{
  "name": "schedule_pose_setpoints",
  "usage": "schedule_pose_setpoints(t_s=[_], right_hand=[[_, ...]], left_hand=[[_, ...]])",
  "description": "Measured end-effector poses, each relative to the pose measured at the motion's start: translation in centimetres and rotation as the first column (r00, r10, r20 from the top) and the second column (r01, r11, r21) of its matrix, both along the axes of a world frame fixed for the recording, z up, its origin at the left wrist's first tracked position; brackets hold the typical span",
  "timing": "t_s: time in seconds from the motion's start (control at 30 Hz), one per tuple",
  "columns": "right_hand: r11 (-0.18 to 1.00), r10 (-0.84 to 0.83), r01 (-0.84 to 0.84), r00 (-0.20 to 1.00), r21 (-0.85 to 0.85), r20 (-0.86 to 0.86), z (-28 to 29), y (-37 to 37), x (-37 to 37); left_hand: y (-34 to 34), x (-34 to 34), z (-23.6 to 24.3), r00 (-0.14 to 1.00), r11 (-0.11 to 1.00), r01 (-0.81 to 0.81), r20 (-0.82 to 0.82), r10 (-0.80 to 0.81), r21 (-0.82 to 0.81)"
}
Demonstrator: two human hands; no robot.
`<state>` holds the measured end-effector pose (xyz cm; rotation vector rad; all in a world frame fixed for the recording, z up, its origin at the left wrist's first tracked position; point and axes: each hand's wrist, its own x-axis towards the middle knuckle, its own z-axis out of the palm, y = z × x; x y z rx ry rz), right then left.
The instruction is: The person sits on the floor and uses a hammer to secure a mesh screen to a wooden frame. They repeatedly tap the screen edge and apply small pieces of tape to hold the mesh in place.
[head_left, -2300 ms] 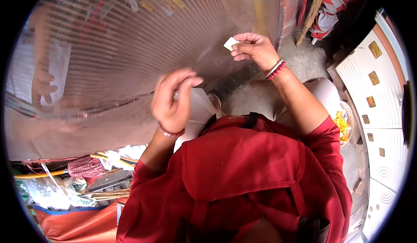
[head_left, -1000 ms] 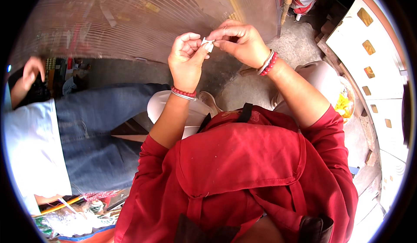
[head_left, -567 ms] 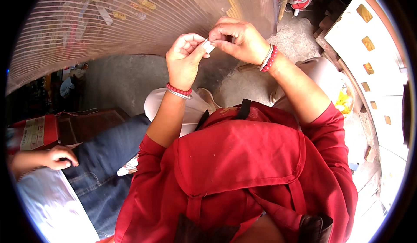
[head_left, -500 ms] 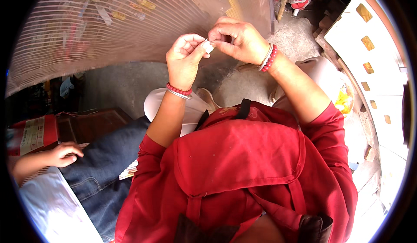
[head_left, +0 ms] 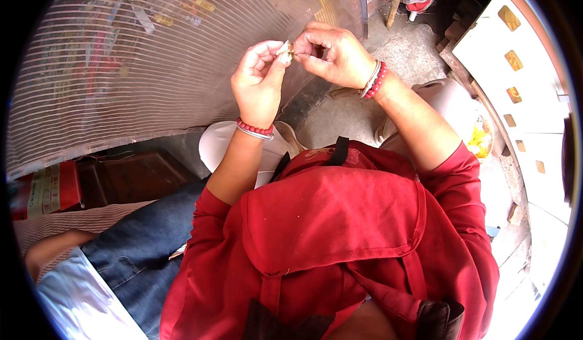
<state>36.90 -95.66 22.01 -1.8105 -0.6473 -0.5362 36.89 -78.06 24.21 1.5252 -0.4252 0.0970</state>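
Observation:
Both my hands are raised in front of a sheet of stretched fine threads. My left hand and my right hand meet fingertip to fingertip, pinching a small pale object between them. Its exact kind is too small to tell. A red bead bracelet circles each wrist. I wear a red shirt and apron.
Another person in blue jeans and a pale shirt sits at my lower left, an arm showing near the edge. A red box lies at the left. White panels with yellow squares stand at the right. Concrete floor lies beyond.
My hands came together from apart and now pinch the small pale piece jointly. The view shifted, and the other person now appears lower left.

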Motion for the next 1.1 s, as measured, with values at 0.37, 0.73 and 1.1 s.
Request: schedule_pose_setpoints(t_s=[0.37,0.73,1.1], right_hand=[[0.999,-0.030,0.033,0.997,0.041,-0.075,0.0,0.4,-1.0],[0.960,0.082,-0.008,0.964,0.280,-0.254,-0.5,0.8,-0.6],[0.940,-0.093,0.170,0.962,0.295,-0.257,-0.3,-1.1,0.4]], left_hand=[[-0.1,-0.9,-0.3,0.977,0.970,-0.070,0.212,0.019,0.233],[-0.5,-0.7,0.0,0.995,0.994,0.020,0.095,-0.030,0.110],[-3.3,2.8,0.3,0.997,0.986,0.066,0.027,-0.071,0.152]])
